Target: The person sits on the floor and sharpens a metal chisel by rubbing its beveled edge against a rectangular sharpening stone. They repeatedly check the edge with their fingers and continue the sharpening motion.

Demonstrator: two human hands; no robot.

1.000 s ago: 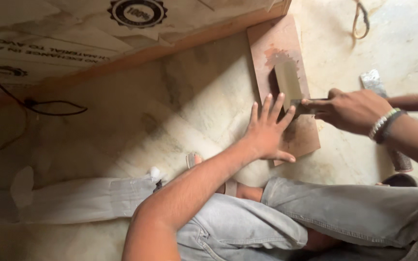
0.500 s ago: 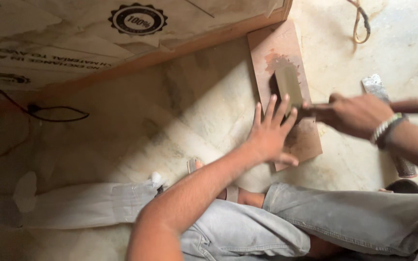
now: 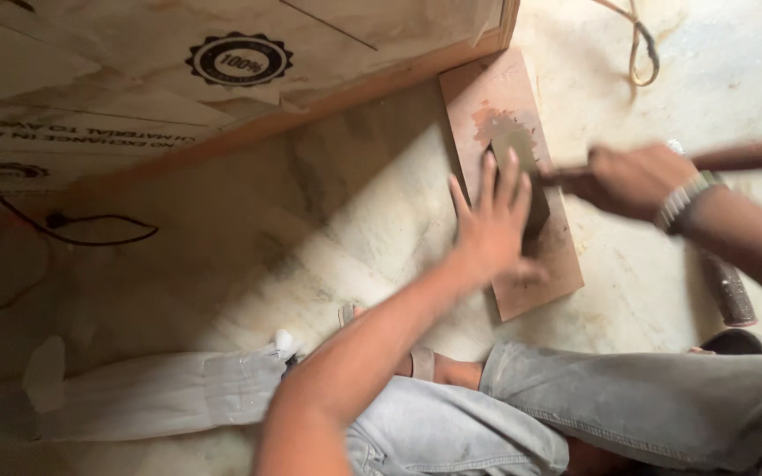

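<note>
Head view shows the left hand [image 3: 491, 231] spread flat on the blade [image 3: 522, 176] over the sharpening slab [image 3: 522, 256], right hand [image 3: 628, 181] clenched around the handle [image 3: 747, 154]; steady, even pressure seems wise.

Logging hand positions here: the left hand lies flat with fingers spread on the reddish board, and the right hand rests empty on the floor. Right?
Not quite. The head view shows the right hand gripping a tool handle over the reddish board, not empty on the floor. The left hand does lie flat, fingers spread.
</note>
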